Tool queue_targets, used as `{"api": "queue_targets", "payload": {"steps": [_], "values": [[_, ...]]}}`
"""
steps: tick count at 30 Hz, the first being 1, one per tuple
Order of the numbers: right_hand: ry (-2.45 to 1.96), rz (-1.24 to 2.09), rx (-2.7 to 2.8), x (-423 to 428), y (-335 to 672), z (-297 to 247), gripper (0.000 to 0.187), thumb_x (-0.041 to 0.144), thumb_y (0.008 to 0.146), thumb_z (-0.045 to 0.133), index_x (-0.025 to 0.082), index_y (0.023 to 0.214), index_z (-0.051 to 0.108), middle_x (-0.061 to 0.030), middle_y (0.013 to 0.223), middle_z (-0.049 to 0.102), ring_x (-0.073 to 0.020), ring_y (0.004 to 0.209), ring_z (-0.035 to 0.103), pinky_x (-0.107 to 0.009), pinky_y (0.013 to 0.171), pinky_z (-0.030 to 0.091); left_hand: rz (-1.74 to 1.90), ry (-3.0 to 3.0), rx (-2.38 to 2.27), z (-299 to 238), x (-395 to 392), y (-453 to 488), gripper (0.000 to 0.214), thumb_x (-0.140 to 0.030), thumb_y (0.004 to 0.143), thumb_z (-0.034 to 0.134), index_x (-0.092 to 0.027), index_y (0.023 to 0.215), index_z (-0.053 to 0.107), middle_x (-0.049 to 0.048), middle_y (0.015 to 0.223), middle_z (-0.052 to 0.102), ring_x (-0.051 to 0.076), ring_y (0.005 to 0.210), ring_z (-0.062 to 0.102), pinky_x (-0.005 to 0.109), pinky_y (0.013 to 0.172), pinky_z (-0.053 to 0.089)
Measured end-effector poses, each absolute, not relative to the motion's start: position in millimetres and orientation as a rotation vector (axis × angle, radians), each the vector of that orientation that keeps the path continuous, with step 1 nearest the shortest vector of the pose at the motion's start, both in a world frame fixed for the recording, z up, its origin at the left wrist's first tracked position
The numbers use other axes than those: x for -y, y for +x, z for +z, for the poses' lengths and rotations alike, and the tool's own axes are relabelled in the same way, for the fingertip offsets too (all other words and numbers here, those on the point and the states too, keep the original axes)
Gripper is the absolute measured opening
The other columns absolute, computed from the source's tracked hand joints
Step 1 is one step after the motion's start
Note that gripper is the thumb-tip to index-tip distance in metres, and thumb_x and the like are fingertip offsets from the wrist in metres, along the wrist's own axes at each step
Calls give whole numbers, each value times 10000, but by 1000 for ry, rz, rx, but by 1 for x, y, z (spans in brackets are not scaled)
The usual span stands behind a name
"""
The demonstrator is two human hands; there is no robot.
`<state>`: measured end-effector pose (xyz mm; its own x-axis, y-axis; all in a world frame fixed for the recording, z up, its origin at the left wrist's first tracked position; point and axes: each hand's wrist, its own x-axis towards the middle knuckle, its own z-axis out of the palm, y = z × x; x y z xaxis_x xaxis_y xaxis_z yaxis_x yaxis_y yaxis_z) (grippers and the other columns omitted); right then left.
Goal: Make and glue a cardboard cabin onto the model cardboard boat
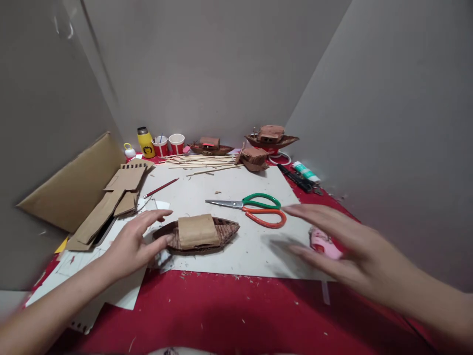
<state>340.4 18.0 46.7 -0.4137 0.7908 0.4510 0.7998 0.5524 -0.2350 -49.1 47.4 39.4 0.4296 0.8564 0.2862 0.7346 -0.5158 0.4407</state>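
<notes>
A small brown model boat (pixel 225 231) with a curved cardboard canopy (pixel 197 230) lies on the white sheet (pixel 258 261). At its left end is my left hand (pixel 138 236), thumb and fingers apart around the hull's tip; whether the thumb touches it I cannot tell. My right hand (pixel 343 241), slightly blurred, hovers on the right with its fingers spread and nothing between them. Scissors (pixel 242 204) with one green and one orange handle lie behind the boat, the handles close to my right fingertips. Partly behind my right hand is a pink object (pixel 325 244).
Cardboard pieces (pixel 107 209) and a large cardboard sheet (pixel 81 182) stand at left, near a red pencil (pixel 161 188). Thin wooden sticks (pixel 203 160), two paper cups (pixel 176 144), a yellow bottle (pixel 145 143) and other model boats (pixel 271 137) line the back. A glue bottle (pixel 306 172) lies right.
</notes>
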Motion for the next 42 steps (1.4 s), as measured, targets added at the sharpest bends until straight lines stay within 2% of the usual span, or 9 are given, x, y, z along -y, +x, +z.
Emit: {"api": "queue_targets", "payload": {"steps": [2, 4, 8, 12, 17, 23, 27, 33, 42], "values": [[-1053, 70, 2422, -34, 305, 53, 583, 429, 933, 558, 275, 1460, 359, -111, 1397, 565, -274, 1297, 515, -467, 1021, 493, 644, 2354, -1361, 40, -55, -47, 561, -445, 872, 629, -212, 1364, 496, 130, 1317, 638, 275, 1207, 605, 425, 1001, 502], [-957, 167, 2551, -49, 276, 51, 784, 443, 886, 637, 185, 1514, 245, -177, 1484, 456, -303, 1365, 429, -496, 1060, 450, 602, 2309, -1282, 37, -59, -44, 702, -457, 853, 654, -228, 1458, 382, 144, 1397, 575, 284, 1281, 549, 443, 1032, 478], [-899, 338, 2695, -72, 241, 40, 908, 488, 791, 741, 82, 1475, 305, -237, 1464, 453, -336, 1371, 404, -512, 1082, 408, 598, 2361, -1201, 27, -59, -36, 859, -433, 835, 684, -248, 1530, 214, 169, 1458, 501, 311, 1328, 495, 539, 1096, 385], [-868, 404, 2700, -83, 233, 32, 912, 523, 769, 750, 64, 1448, 348, -248, 1420, 495, -355, 1333, 438, -525, 1056, 414, 602, 2449, -1205, 18, -60, -32, 914, -414, 832, 698, -269, 1537, 135, 146, 1353, 595, 310, 1282, 530, 614, 1130, 281], [-889, 511, 2660, -88, 231, 27, 853, 519, 760, 761, 152, 1436, 393, -187, 1322, 584, -337, 1218, 526, -518, 1009, 425, 706, 2490, -1165, 7, -62, -31, 856, -403, 835, 697, -292, 1512, 186, 111, 1295, 640, 287, 1217, 578, 571, 1131, 299], [-808, 503, 2642, -91, 230, 24, 730, 419, 836, 713, 159, 1435, 386, -147, 1206, 636, -291, 1084, 563, -479, 937, 440, 735, 2488, -1149, 5, -61, -29, 714, -368, 877, 643, -265, 1470, 260, 87, 1220, 681, 257, 1136, 626, 537, 1136, 299], [-806, 533, 2652, -91, 230, 26, 715, 424, 837, 710, 166, 1431, 405, -147, 1233, 628, -286, 1115, 549, -481, 966, 423, 728, 2532, -1137, 8, -60, -29, 665, -361, 866, 652, -242, 1426, 312, 112, 1269, 658, 267, 1138, 629, 537, 1122, 319], [-852, 596, 2658, -91, 227, 31, 669, 427, 780, 771, 121, 1327, 535, -151, 1232, 627, -281, 1134, 543, -446, 979, 432, 712, 2496, -1147, 4, -60, -29, 783, -381, 798, 726, -249, 1434, 291, 95, 1254, 659, 271, 1133, 621, 547, 1130, 301], [-872, 643, 2666, -90, 225, 34, 548, 438, 823, 720, 191, 1283, 551, -121, 1208, 646, -260, 1138, 571, -426, 969, 464, 822, 2394, -1170, 2, -58, -23, 621, -312, 778, 713, -220, 1331, 444, 87, 1160, 704, 274, 1074, 652, 536, 1102, 355]]}}
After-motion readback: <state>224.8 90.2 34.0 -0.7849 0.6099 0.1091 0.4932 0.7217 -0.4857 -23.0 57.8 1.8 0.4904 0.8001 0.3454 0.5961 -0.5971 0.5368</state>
